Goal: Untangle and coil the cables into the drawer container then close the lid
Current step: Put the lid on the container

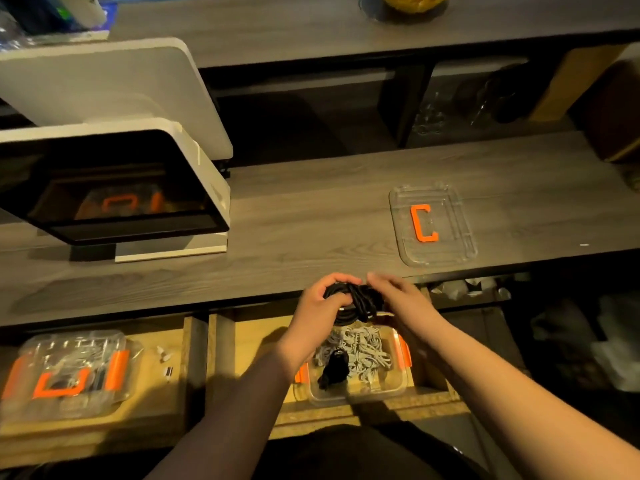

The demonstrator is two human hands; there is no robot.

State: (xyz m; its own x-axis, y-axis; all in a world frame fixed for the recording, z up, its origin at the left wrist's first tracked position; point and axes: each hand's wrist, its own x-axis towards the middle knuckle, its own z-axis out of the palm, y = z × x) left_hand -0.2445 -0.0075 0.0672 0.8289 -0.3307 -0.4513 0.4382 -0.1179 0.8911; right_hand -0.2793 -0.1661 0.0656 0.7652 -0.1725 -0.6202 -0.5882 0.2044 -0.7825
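Note:
A coiled black cable [358, 301] hangs above the open drawer, at the desk's front edge. My left hand [320, 306] grips the coil from the left with curled fingers. My right hand [398, 296] pinches the coil's right end. Below them a clear container [394, 388] with orange clips sits in the wooden drawer [252, 336]. Inside it lie tangled white cables [363, 351] and a small black cable bundle [334, 370]. The clear lid [450, 251] with an orange letter C lies flat on the desk to the upper right.
A second lidded clear container [69, 372] with orange clips sits in the left drawer, small white parts [165, 356] beside it. A white and black machine [114, 188] stands on the grey desk [304, 220] at left. A dark shelf runs behind.

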